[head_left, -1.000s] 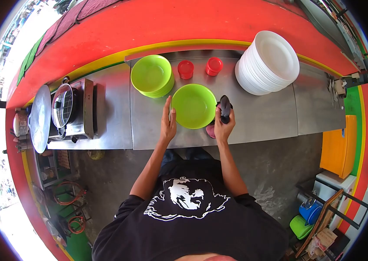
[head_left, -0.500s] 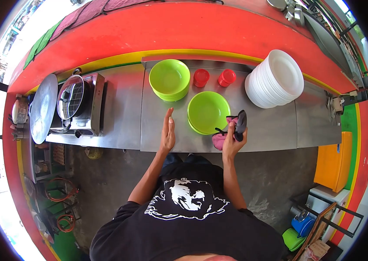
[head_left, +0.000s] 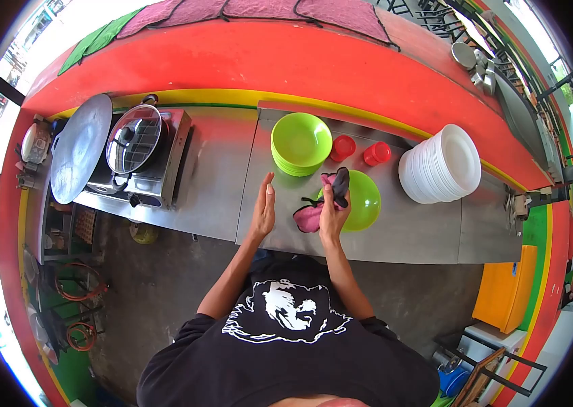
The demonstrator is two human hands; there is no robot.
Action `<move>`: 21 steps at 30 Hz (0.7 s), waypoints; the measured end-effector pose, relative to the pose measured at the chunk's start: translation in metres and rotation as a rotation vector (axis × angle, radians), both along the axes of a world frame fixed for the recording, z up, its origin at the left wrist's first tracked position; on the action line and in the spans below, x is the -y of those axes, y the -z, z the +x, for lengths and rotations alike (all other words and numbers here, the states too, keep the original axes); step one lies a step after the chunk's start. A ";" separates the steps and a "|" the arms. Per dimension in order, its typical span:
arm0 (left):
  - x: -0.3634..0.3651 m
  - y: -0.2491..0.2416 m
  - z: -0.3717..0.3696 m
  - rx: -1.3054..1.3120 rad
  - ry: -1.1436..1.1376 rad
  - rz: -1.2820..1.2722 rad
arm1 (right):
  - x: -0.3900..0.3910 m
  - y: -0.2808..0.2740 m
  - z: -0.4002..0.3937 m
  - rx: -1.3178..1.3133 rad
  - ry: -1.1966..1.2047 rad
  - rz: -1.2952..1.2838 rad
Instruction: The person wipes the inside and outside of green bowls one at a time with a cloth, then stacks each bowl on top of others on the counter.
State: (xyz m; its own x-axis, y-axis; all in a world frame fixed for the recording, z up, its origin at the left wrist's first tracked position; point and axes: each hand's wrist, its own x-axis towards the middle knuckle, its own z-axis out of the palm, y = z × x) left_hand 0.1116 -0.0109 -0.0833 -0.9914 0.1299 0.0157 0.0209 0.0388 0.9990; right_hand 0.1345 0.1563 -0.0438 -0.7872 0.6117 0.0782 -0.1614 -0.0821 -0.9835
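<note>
My right hand (head_left: 331,222) grips a pink cloth (head_left: 308,218) with a dark edging, its bunched top showing above the thumb. Facing it, my left hand (head_left: 263,211) is held upright and flat with the fingers stretched out, touching nothing. Just behind the cloth, a green bowl (head_left: 366,201) on the steel counter is partly covered by it and my right hand. Farther back stands a stack of green bowls (head_left: 301,140). Two red containers (head_left: 343,147) sit to the right of that stack.
A tall stack of white plates (head_left: 441,165) leans at the counter's right. To the left are a gas stove (head_left: 172,169), a pan with a glass lid (head_left: 136,139) and a large round metal sheet (head_left: 83,150). A red wall (head_left: 232,57) runs along the back.
The view has shifted, so the counter's things sit lower and mostly farther right. My right hand has moved left with the cloth, closer to my left hand and in front of the single bowl.
</note>
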 end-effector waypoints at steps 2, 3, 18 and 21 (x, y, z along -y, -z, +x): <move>0.005 -0.002 -0.012 -0.008 0.007 -0.020 | 0.004 0.009 -0.023 -0.046 0.041 -0.001; 0.006 0.000 -0.020 -0.012 0.014 -0.022 | 0.002 0.014 -0.034 0.027 0.052 0.066; -0.004 0.050 -0.167 -0.126 0.151 -0.033 | -0.034 0.069 -0.136 0.305 0.058 0.083; -0.008 0.059 -0.180 -0.139 0.167 -0.023 | -0.033 0.060 -0.143 0.375 0.046 0.114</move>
State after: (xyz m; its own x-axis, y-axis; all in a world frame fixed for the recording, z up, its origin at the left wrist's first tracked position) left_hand -0.0682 -0.0028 -0.1419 -0.9447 0.2937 0.1458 0.1661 0.0456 0.9850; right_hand -0.0087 0.1891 -0.1040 -0.7460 0.6510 -0.1400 0.2098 0.0302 -0.9773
